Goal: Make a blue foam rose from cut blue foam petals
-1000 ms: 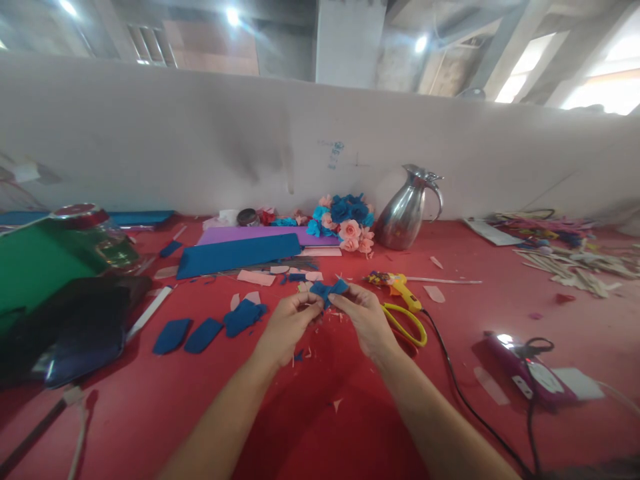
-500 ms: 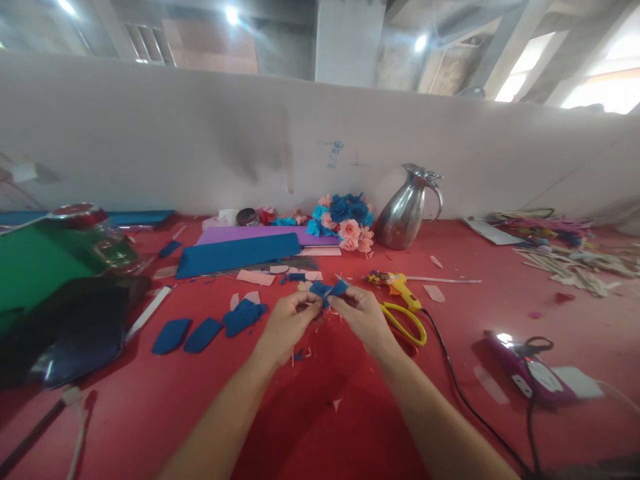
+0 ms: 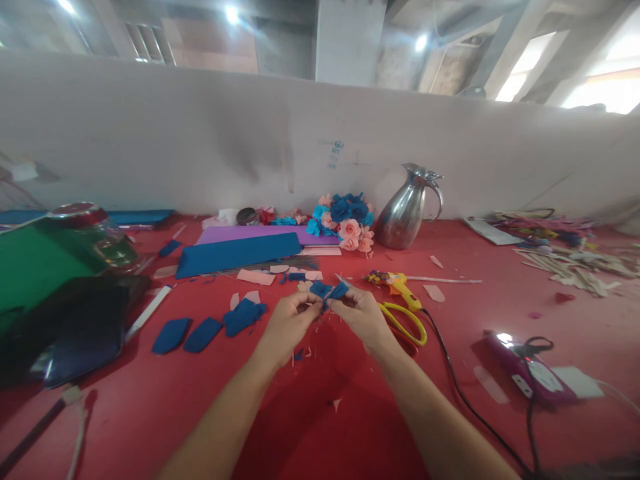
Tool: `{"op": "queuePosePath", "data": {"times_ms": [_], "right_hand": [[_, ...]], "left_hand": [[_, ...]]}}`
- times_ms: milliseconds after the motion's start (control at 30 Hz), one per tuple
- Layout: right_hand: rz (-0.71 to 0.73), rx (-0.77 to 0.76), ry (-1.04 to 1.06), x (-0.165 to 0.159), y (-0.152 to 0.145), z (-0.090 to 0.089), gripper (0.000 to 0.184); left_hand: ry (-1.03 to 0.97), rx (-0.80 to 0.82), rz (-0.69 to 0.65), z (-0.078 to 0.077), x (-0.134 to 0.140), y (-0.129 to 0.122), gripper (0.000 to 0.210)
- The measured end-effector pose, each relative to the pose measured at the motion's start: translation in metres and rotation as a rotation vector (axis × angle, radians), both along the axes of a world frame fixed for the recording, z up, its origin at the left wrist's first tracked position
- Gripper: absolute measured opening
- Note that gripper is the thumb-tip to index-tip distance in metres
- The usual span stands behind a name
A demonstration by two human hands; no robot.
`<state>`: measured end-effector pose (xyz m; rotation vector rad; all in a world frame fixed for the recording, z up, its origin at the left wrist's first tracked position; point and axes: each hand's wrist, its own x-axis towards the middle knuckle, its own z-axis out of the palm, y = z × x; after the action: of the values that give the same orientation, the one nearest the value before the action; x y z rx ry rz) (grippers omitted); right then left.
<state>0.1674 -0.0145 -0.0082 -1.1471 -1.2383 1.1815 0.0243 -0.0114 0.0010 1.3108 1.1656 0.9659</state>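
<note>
I have the blue paper piece [image 3: 320, 289] pinched in both grips, left of the yellow glue gun [image 3: 400, 285], its long axis roughly side to side. My left hand [image 3: 287, 327] sits farther from the gun, my right hand [image 3: 363, 317] closer. Scissors [image 3: 400, 308] crowd that right hand, nearside of the gun; bare counter [image 3: 325, 413] opens near-left of it.
</note>
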Motion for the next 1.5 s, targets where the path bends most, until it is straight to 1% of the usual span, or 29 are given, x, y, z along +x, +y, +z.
{"op": "queuePosePath", "data": {"times_ms": [167, 400, 567, 767, 1000, 1267, 1500], "right_hand": [[-0.001, -0.02, 0.034, 0.0, -0.0006, 0.0007, 0.016], [0.006, -0.025, 0.068, 0.0009, -0.0009, 0.0023, 0.017], [0.005, -0.005, 0.075, 0.0002, -0.0003, -0.0005, 0.017], [0.01, -0.004, 0.059, 0.0004, -0.0001, -0.0005, 0.018], [0.003, -0.003, 0.046, -0.0003, 0.0003, -0.0015, 0.018], [0.023, -0.004, 0.036, -0.0001, -0.0008, 0.0017, 0.018], [0.002, -0.008, 0.03, -0.0001, 0.0001, -0.0018, 0.02]], "left_hand": [[-0.021, -0.018, 0.012, -0.0002, -0.0002, -0.0001, 0.018], [-0.135, -0.168, 0.002, 0.0008, 0.0003, 0.0011, 0.02], [-0.184, -0.223, 0.008, 0.0025, -0.0014, 0.0019, 0.022], [-0.171, -0.188, 0.03, 0.0043, 0.0001, 0.0005, 0.022], [-0.124, -0.149, 0.024, 0.0003, 0.0004, 0.0007, 0.023], [-0.136, -0.137, 0.024, -0.0011, 0.0001, 0.0009, 0.024], [-0.047, -0.081, 0.028, -0.0008, 0.0006, -0.0002, 0.028]]}}
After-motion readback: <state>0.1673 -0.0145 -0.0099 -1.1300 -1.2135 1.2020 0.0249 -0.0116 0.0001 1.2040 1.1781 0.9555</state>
